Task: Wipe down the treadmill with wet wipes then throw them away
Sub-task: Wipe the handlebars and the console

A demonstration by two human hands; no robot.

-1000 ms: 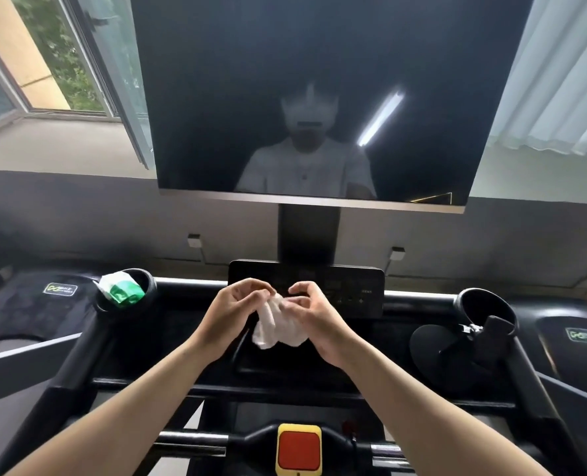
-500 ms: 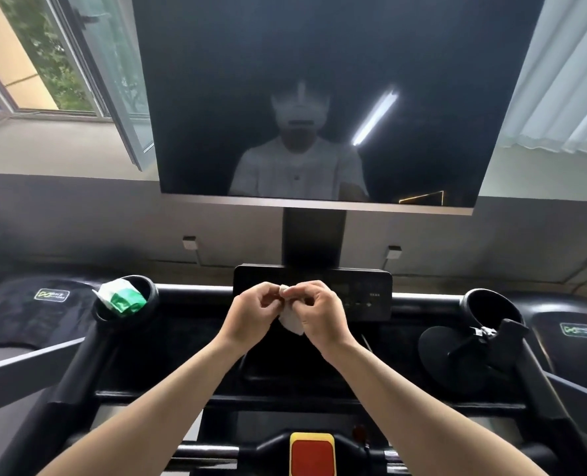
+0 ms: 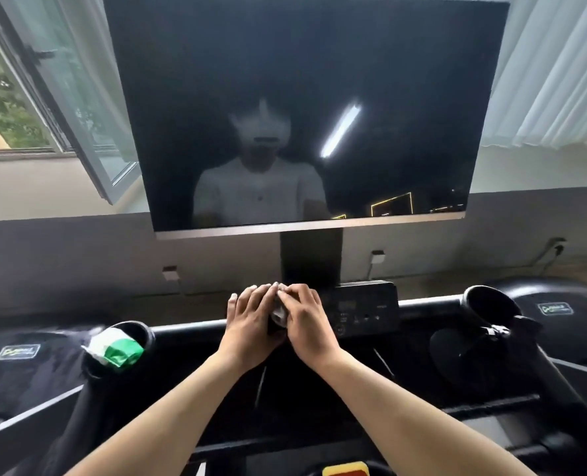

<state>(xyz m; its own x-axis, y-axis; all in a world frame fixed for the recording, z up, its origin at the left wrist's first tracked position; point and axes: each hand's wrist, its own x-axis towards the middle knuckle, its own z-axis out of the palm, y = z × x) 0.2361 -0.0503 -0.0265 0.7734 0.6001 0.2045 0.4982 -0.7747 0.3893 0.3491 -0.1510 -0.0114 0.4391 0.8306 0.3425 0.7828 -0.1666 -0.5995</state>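
The wet wipe point(image 3: 279, 314) is bunched up, sandwiched between both hands at the left end of the treadmill's control panel point(image 3: 366, 308). Right hand point(image 3: 307, 322) has its fingertips curled onto it, gripping. Left hand point(image 3: 251, 321) lies alongside, fingers reaching forward over the panel edge; gripping or just pressing, I can't tell. Both forearms stretch straight ahead, knuckles up. Outward now: a green-and-white pack point(image 3: 117, 348) sits in the left cup holder point(image 3: 146, 329), the right cup holder point(image 3: 488, 304) sits beyond a black round clip-on gadget point(image 3: 457, 348). The big dark screen point(image 3: 302, 63) towers above, with an open window point(image 3: 79, 125) left and white curtains point(image 3: 560, 63) right.
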